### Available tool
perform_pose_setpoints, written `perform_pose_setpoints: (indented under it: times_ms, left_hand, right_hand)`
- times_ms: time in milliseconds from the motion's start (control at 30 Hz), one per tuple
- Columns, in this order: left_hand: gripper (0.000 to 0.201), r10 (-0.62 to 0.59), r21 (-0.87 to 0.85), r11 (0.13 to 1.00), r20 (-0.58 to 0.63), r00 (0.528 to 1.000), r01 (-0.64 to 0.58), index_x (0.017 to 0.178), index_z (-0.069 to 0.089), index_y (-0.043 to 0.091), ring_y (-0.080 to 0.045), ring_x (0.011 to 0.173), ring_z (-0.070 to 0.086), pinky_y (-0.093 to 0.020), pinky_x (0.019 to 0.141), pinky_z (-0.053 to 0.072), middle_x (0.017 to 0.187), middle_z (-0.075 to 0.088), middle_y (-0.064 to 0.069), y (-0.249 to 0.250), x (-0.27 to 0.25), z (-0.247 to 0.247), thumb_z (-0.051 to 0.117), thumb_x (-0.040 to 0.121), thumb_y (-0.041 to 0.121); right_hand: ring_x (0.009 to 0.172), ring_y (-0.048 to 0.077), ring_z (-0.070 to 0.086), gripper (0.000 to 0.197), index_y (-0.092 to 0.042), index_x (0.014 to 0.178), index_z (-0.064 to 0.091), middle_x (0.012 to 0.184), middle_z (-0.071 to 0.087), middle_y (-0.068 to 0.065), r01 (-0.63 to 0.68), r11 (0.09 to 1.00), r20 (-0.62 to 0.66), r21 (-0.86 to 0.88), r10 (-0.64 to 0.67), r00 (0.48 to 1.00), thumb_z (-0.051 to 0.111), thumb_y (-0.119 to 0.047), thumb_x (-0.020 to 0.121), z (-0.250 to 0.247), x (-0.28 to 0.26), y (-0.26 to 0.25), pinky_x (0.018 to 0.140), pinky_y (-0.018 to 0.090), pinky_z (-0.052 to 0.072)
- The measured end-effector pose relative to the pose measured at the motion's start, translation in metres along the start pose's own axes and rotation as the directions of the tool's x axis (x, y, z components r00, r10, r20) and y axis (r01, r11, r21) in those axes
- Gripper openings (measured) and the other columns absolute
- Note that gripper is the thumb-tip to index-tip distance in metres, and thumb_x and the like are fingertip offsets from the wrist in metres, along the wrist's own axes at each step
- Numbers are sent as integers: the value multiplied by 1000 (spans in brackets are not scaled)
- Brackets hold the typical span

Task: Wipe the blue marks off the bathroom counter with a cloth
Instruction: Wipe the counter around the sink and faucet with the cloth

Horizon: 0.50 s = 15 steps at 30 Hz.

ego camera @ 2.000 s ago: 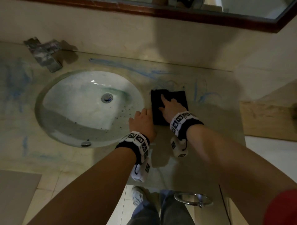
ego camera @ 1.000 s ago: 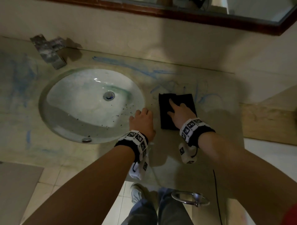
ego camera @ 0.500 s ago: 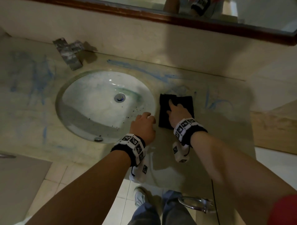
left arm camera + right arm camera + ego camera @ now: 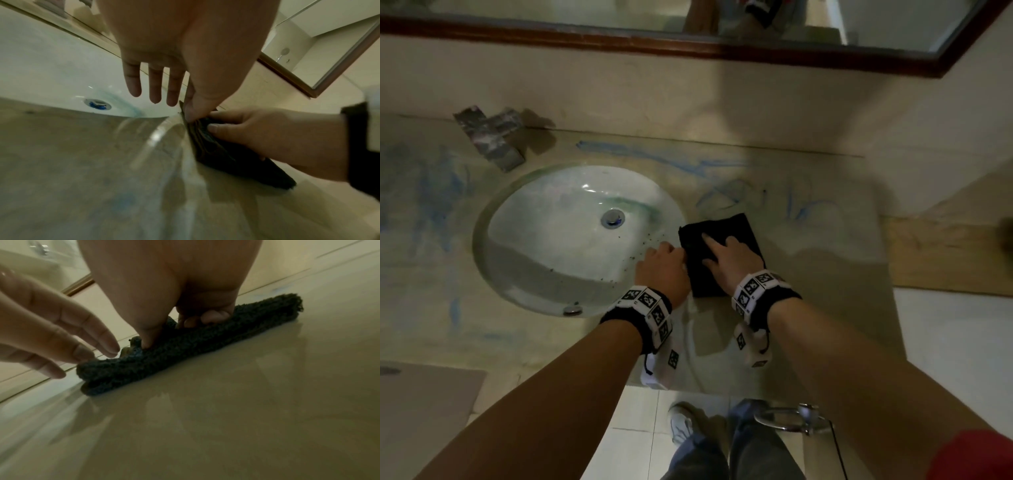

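A dark folded cloth point(image 4: 736, 229) point(image 4: 236, 162) point(image 4: 185, 344) lies flat on the beige counter point(image 4: 825, 274), just right of the sink. My right hand point(image 4: 726, 260) is on top of it, index finger stretched forward, the other fingers curled and the thumb point(image 4: 147, 340) dug into the pile. My left hand point(image 4: 664, 267) is beside it at the sink's edge, fingers point(image 4: 154, 84) straight and thumb touching the cloth's left edge. Blue marks point(image 4: 729, 195) show behind the cloth, with a long streak point(image 4: 661, 161) behind the sink and smears point(image 4: 431, 192) at far left.
The oval sink point(image 4: 493, 219) with its drain point(image 4: 613, 217) fills the counter's middle. A grey stone-like block point(image 4: 489, 137) sits at the back left. A mirror frame point(image 4: 722, 51) runs above. A wooden ledge point(image 4: 945, 260) lies right, and a chrome ring point(image 4: 784, 416) hangs below the front edge.
The cloth slid right, then back left and toward me under my right hand, uncovering blue scribbles behind it. My left hand shifted until its thumb met the cloth's edge.
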State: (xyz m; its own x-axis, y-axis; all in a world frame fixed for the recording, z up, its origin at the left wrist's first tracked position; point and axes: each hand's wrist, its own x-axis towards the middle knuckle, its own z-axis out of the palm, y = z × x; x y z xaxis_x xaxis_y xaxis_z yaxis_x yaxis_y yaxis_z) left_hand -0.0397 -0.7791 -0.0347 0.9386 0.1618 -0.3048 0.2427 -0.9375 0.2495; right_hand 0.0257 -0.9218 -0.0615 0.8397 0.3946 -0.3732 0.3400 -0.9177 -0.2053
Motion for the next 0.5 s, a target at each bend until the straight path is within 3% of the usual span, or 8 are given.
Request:
perform_pose_setpoints:
  times_ms: [200,333,500]
  left_hand:
    - [44,59,67,996,82,995,-65,134,48,31,-31,124,40,-46,96,43,141,40,-2,29,11,4,51,90,30]
    - [42,35,107,993,97,995,-46,132,48,29,-34,122,39,-48,94,43,140,38,-5,47,15,7,49,91,28]
    - [35,4,158,987,44,999,-11,124,52,24,-34,120,38,-50,93,43,137,39,-7,57,24,8,49,89,27]
  right_hand:
    - [108,32,52,55,-45,150,21,128,45,11,-178,977,-47,116,185,982,40,-50,99,0,-40,70,81,40,52]
    - [105,32,52,50,-47,148,27,129,45,10,-286,929,-77,236,311,947,33,-55,98,0,-57,112,80,40,51]
    - [119,35,45,52,-46,150,20,140,39,11,-419,880,-21,224,434,901,32,-55,100,-5,-65,152,86,44,49]
